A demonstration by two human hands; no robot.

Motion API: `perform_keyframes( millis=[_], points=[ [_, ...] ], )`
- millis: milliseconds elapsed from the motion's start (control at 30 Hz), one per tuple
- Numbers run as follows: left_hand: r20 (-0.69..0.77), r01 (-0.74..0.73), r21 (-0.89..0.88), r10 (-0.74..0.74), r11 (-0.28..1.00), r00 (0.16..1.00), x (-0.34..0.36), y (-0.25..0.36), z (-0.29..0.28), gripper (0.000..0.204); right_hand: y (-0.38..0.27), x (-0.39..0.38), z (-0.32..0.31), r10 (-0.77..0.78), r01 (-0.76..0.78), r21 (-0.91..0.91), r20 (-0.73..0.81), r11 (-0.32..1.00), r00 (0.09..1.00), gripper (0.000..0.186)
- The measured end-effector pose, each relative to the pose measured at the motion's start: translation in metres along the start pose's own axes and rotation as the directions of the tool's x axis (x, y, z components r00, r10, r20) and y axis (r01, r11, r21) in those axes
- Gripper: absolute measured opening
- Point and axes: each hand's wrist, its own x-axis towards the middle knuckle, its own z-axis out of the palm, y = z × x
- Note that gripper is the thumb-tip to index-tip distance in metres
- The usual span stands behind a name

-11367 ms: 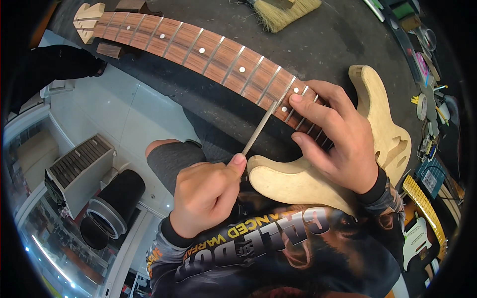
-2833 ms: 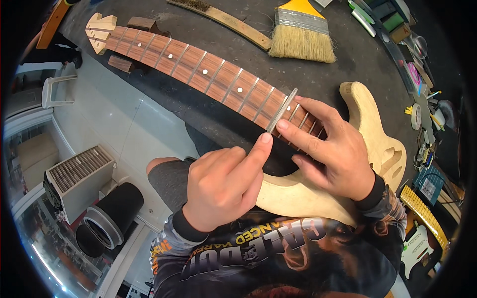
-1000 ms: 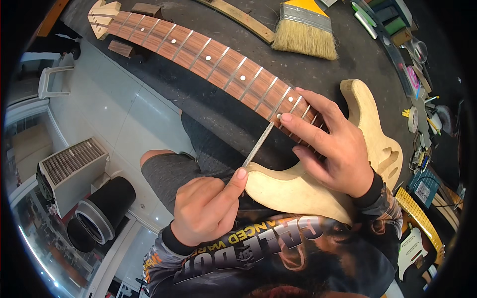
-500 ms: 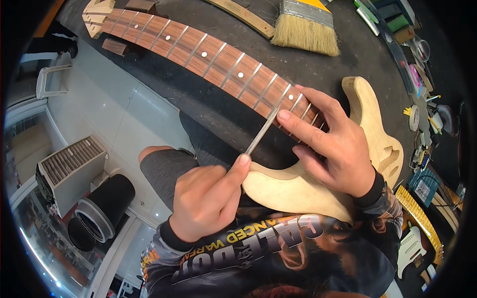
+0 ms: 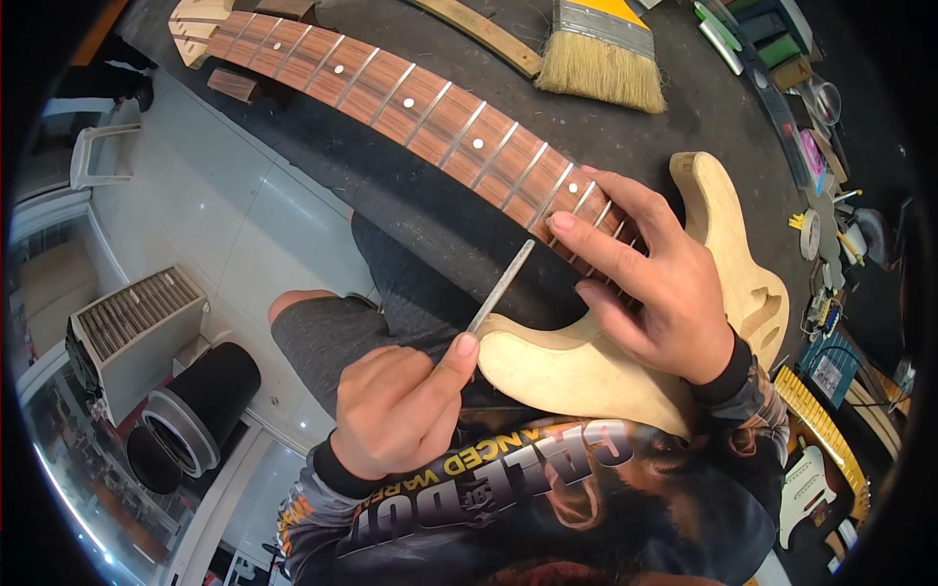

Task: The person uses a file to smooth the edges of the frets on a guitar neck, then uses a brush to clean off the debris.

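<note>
A guitar neck (image 5: 408,125) with a reddish-brown fretboard, metal frets and white dots runs diagonally to an unfinished pale wood guitar body (image 5: 576,376). My left hand (image 5: 405,402) is closed round the end of a slim metal file (image 5: 500,288), its thumb laid along it. The file's tip stands just off the neck's near edge. My right hand (image 5: 660,269) grips the neck close to the body: one finger rests on the frets, another reaches the far edge, and the thumb is at the near edge. That hand covers part of the last frets.
A wide bristle brush (image 5: 604,63) and a wood strip (image 5: 481,34) lie on the dark bench (image 5: 625,137). Small wood blocks (image 5: 234,85) sit by the headstock. Tools line the right side, near another guitar neck (image 5: 826,430). A black bin (image 5: 200,410) stands on the floor at left.
My left hand has drawn the file back toward me, down and to the left, so its tip has left the fretboard. The right hand has stayed nearly in place.
</note>
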Motion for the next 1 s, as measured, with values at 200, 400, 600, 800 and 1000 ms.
perform_keyframes(
  millis=[200,400,600,800,1000],
  points=[
    [-0.008,0.008,0.002,-0.008,1.000,1.000,0.016,-0.005,0.007,0.051,-0.001,0.001,0.001,0.013,-0.013,0.007,0.015,1.000,1.000,0.076],
    [-0.054,-0.062,-0.012,0.061,0.998,0.997,0.062,-0.025,0.036,0.057,0.001,0.001,0.001,0.024,-0.024,0.009,0.002,1.000,1.000,0.077],
    [0.051,0.076,0.020,-0.077,0.997,0.996,0.020,-0.007,0.010,0.055,-0.003,0.003,0.005,-0.049,0.047,-0.036,-0.055,0.998,0.997,0.074],
    [0.011,-0.003,-0.005,0.003,1.000,1.000,0.050,-0.016,0.025,0.053,0.002,0.000,0.005,-0.023,0.020,-0.031,-0.082,0.999,0.996,0.073],
    [-0.005,0.018,-0.017,-0.018,1.000,1.000,-0.006,0.001,-0.002,0.051,0.001,0.002,0.004,-0.040,0.038,-0.031,-0.066,0.999,0.997,0.074]
  ],
)
